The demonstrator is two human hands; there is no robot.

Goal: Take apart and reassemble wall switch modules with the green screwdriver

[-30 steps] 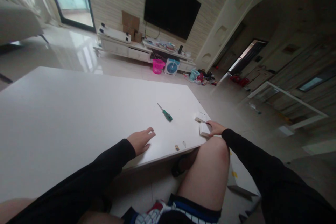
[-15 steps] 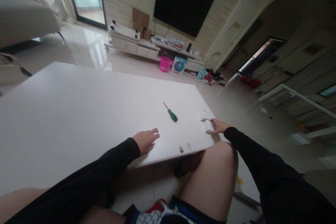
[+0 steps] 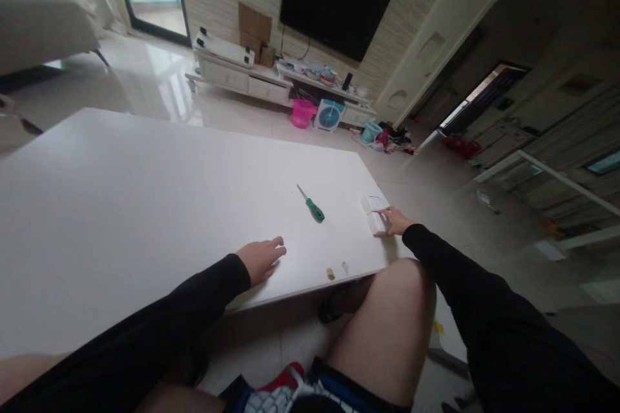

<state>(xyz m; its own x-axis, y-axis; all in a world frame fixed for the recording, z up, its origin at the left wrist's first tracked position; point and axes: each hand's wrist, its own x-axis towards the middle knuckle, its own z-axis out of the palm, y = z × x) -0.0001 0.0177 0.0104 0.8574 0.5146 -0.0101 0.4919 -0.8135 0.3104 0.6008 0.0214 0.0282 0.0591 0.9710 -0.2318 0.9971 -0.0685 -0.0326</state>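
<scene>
My left hand (image 3: 262, 258) lies flat and open on the white table (image 3: 145, 206) near its front edge, holding nothing. My right hand (image 3: 397, 221) rests at the table's right corner, its fingers touching two small white flat pieces (image 3: 374, 213) lying there; whether it grips them is unclear. A green-handled screwdriver (image 3: 310, 204) lies on the table between the hands, closer to the right one. Two tiny parts (image 3: 336, 270) sit near the front edge, right of my left hand.
My bare knee (image 3: 392, 316) rises just below the table's right corner. Beyond the table are a glossy floor, a low TV cabinet (image 3: 252, 80) with a wall-mounted TV (image 3: 334, 0), a pink basket (image 3: 301, 113) and a small fan (image 3: 329, 116).
My right hand moved the white pieces from over the table's edge onto its corner and laid them flat. My left hand stayed put. The camera view shifted slightly.
</scene>
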